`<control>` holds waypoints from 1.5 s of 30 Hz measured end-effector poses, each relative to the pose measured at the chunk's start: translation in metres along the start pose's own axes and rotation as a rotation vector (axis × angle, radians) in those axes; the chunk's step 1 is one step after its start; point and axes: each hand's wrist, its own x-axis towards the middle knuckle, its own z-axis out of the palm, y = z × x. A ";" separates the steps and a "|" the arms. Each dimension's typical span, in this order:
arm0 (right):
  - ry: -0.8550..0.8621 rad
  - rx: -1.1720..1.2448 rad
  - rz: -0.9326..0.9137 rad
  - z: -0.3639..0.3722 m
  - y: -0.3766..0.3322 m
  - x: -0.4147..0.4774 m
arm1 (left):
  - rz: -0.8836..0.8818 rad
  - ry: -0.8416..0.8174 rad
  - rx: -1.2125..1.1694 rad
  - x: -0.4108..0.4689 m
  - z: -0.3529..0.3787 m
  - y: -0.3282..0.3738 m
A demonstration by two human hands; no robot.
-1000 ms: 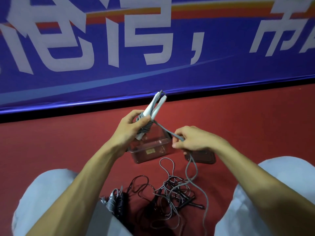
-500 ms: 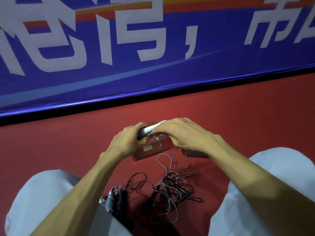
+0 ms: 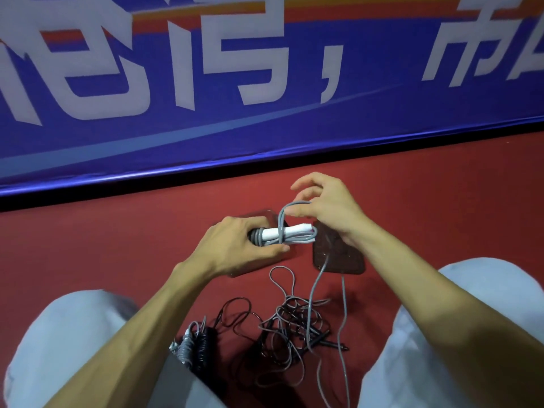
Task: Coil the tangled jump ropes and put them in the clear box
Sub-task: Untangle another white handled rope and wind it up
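1. A blue banner point(image 3: 206, 142) with big white characters fills the far side.
2. The red floor point(image 3: 441, 201) runs from it to the pale trousers point(image 3: 73, 334) at the near left and right.
3. A tangle point(image 3: 291, 325) of thin grey and dark ropes lies on the floor between the knees, near the person.
4. The clear box point(image 3: 265, 216) sits on the floor beyond the tangle, mostly hidden under the left grip point(image 3: 235, 248).
5. A dark lid point(image 3: 338, 257) lies flat just right of the box.
6. The left grip is curled round the grey ends of two white handles point(image 3: 294, 231), held level above the box and pointing right.
7. The right grip point(image 3: 326, 204) pinches a loop of grey cord point(image 3: 312, 290) between thumb and fingers just above the handles, its other fingers spread.
8. The cord is wound in a few turns round the handles, then trails across the lid into the tangle.
9. A coiled black and grey bundle point(image 3: 194, 343) rests by the left knee.
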 end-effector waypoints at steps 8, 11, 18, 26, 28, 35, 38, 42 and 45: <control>-0.146 0.455 0.120 0.007 -0.002 0.006 | -0.127 0.182 -0.934 0.003 -0.021 0.010; -0.235 0.371 0.093 0.014 -0.006 0.001 | -0.214 0.167 -1.130 0.006 -0.027 0.006; -0.397 0.130 0.126 0.015 -0.005 -0.002 | -0.258 0.157 -1.150 0.006 -0.024 0.007; -0.523 -0.428 0.251 0.008 0.008 -0.006 | -0.335 0.154 -0.929 0.010 -0.009 -0.004; -0.507 -0.637 0.106 0.009 0.007 -0.006 | -0.352 0.136 -0.885 0.012 -0.004 -0.010; -0.457 -0.942 -0.383 0.012 -0.001 -0.016 | -0.256 0.021 -0.235 0.015 0.013 -0.026; -0.359 -1.032 -0.513 0.013 0.001 -0.020 | -0.195 -0.088 -0.154 0.013 0.018 -0.028; -0.298 -0.933 -0.585 0.012 0.000 -0.019 | -0.081 -0.209 -0.011 0.012 0.017 -0.026; -0.181 -0.825 -0.581 0.012 0.000 -0.015 | 0.000 -0.250 0.029 0.008 0.017 -0.014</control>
